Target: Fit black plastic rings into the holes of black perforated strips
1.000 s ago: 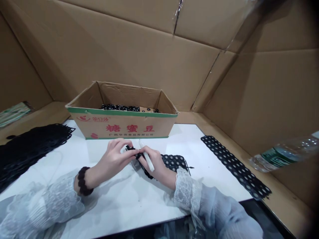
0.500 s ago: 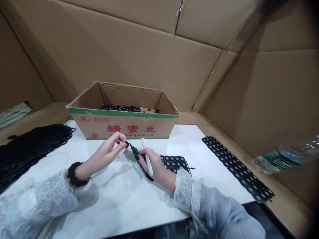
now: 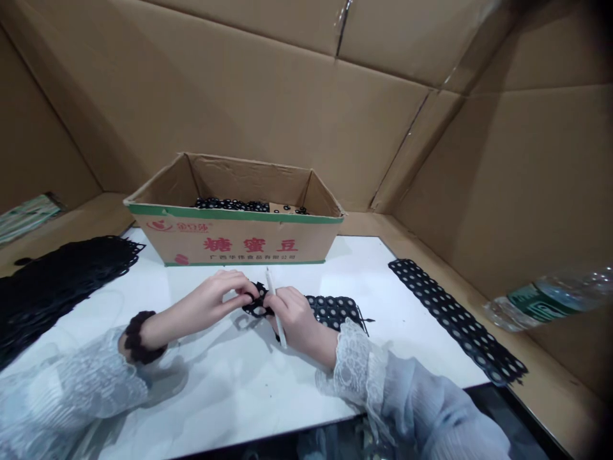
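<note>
A black perforated sheet of joined rings [image 3: 332,310] lies partly on the white board, and its left end is raised between my hands. My left hand [image 3: 227,294] pinches that end near its edge with thumb and fingertips. Closed around a slim white pen-like tool [image 3: 281,333] is my right hand [image 3: 301,322], which also presses against the sheet. The tool stands tilted, its upper end pointing toward the box. Part of the sheet is hidden behind my right hand.
Behind my hands stands an open cardboard box [image 3: 239,239] holding many small black rings [image 3: 232,204]. A black pile of sheets [image 3: 62,287] is at left. Another ring sheet [image 3: 454,319] lies along the right edge, near a clear plastic bottle [image 3: 546,300].
The sheet's raised end has turned, with its ring pattern now showing between my hands. My left hand has moved slightly right and down, closer to my right. The white tool is more upright.
</note>
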Demonstrator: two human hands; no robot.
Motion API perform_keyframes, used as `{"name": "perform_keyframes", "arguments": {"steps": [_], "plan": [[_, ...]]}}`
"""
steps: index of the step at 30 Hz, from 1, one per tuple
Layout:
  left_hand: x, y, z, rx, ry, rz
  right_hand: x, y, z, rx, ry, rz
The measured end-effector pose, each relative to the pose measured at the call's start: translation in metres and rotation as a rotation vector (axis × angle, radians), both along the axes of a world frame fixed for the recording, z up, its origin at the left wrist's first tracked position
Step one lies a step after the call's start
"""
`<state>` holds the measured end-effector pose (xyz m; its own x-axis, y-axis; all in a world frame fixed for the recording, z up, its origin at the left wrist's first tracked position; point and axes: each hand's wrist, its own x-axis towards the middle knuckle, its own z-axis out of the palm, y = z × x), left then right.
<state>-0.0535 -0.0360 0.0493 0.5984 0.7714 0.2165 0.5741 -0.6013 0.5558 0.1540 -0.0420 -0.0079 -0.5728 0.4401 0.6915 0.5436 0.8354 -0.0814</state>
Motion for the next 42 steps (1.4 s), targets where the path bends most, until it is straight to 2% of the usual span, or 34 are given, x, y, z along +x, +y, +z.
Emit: {"name": "perform_keyframes", "arguments": {"steps": [2,4,8,10,13,16,17,18,20,22,25,28,33,37,39,40,42], "plan": [[0.000,0.000,-0.005,-0.037,-0.008,-0.005,0.000,0.000,0.000,-0.020,0.074,-0.018],[0.002,-0.002,-0.012,0.008,-0.025,-0.003,0.000,0.000,0.000,-0.050,0.134,-0.021],[0.009,-0.009,-0.029,0.299,-0.134,0.059,-0.003,-0.005,0.003,-0.123,0.215,0.007],[0.011,-0.013,-0.033,0.398,-0.174,0.082,-0.003,-0.006,0.005,-0.209,0.228,0.034],[0.009,-0.015,-0.027,0.355,-0.256,0.161,0.002,-0.005,0.005,-0.348,0.220,0.062],[0.000,-0.009,-0.008,0.264,-0.451,0.430,0.007,0.000,0.003,-0.364,0.232,-0.001],[-0.003,-0.006,0.000,0.250,-0.488,0.480,0.007,0.002,0.003,-0.345,0.232,-0.011],[-0.006,-0.003,0.007,0.230,-0.487,0.474,0.008,0.003,0.002,-0.320,0.228,-0.003],[-0.009,0.002,0.017,0.142,-0.396,0.345,0.006,0.005,0.000,-0.270,0.214,0.056],[-0.010,0.004,0.020,0.016,-0.292,0.230,0.004,0.005,-0.002,-0.229,0.210,0.117],[-0.007,0.003,0.016,-0.117,-0.228,0.189,0.001,0.003,-0.006,-0.214,0.215,0.146],[-0.002,0.001,0.003,-0.177,-0.208,0.129,0.000,0.002,-0.008,-0.258,0.259,0.137],[0.006,0.001,-0.018,-0.036,-0.187,0.059,-0.002,0.001,-0.005,-0.320,0.339,0.139],[0.011,-0.004,-0.028,0.278,-0.189,0.040,-0.004,-0.003,-0.001,-0.342,0.405,0.142],[0.010,-0.007,-0.027,0.382,-0.217,0.057,-0.004,-0.004,0.000,-0.385,0.430,0.122],[0.009,-0.008,-0.024,0.383,-0.244,0.090,-0.003,-0.005,0.000,-0.405,0.433,0.104],[0.003,-0.005,-0.014,0.315,-0.364,0.240,-0.001,-0.003,0.000,-0.416,0.433,0.034]]}}
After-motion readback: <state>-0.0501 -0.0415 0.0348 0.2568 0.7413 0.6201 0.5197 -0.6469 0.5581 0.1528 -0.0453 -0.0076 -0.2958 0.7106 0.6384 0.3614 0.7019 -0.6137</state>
